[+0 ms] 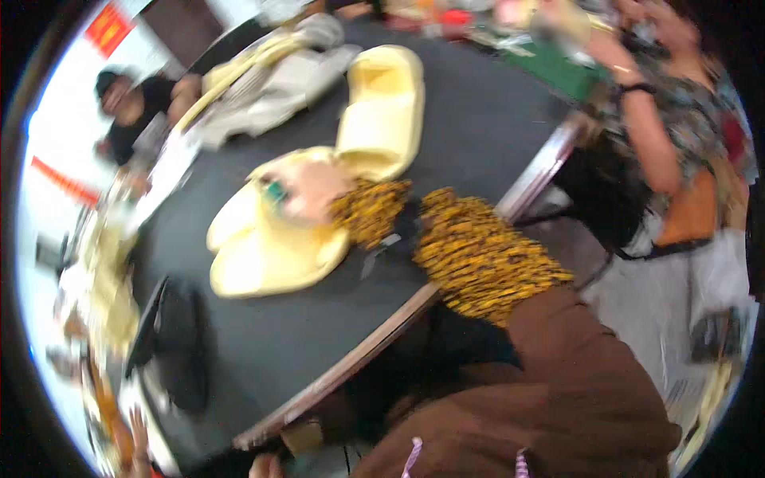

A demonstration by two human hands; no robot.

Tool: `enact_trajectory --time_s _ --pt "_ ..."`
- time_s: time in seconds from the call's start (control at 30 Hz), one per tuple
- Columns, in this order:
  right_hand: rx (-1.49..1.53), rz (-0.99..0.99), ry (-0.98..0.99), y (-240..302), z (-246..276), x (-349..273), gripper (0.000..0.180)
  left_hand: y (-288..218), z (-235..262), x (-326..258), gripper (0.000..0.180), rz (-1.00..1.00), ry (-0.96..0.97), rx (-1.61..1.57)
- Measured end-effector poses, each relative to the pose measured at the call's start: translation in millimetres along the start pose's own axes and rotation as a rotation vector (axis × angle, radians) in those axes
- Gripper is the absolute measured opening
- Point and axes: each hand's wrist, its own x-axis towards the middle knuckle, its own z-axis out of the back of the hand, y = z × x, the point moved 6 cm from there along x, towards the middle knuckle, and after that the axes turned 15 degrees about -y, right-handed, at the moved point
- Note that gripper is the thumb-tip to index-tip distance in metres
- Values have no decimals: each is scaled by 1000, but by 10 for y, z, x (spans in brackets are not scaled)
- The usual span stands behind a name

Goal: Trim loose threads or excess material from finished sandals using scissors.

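Note:
My right hand, blurred by motion, reaches over the table and grips pale yellow slippers, two of which seem to overlap under it. A small green patch shows at its fingers; I cannot make out what it is. Its forearm wears a yellow-and-black knit sleeve cover over brown cloth. Touching or just beyond the hand lies another yellow slipper. At the lower edge a bit of skin, probably my left hand, pokes in below the table edge; its fingers are mostly hidden.
The dark table has a worn, pale edge. Grey and yellow flat pieces are heaped at its far left, and a black object stands near left. A co-worker's arm is at the right by a green mat. Another person sits far left.

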Motion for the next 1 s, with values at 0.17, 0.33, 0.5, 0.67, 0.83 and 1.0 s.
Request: enact_trajectory --time_s 0.17,0.33,0.5,0.67,0.83,1.0 --pt "-96 30 -98 25 72 -148 30 450 -166 -321 37 45 196 949" --pt "-37 62 -70 225 86 -206 34 -1254 -102 24 23 -199 148 98" --pt "27 44 -60 295 98 -124 36 -2711 2 107 21 -900 925 -889" --pt "-90 46 -85 288 297 -113 32 -3512 -98 -111 18 -1239 1347 -1084" --pt "-106 -78 44 99 58 -285 33 -3830 -433 51 18 -1484 1656 -981" --pt "-17 -16 46 335 166 -288 34 -3996 -447 -126 21 -1652 1554 -640"
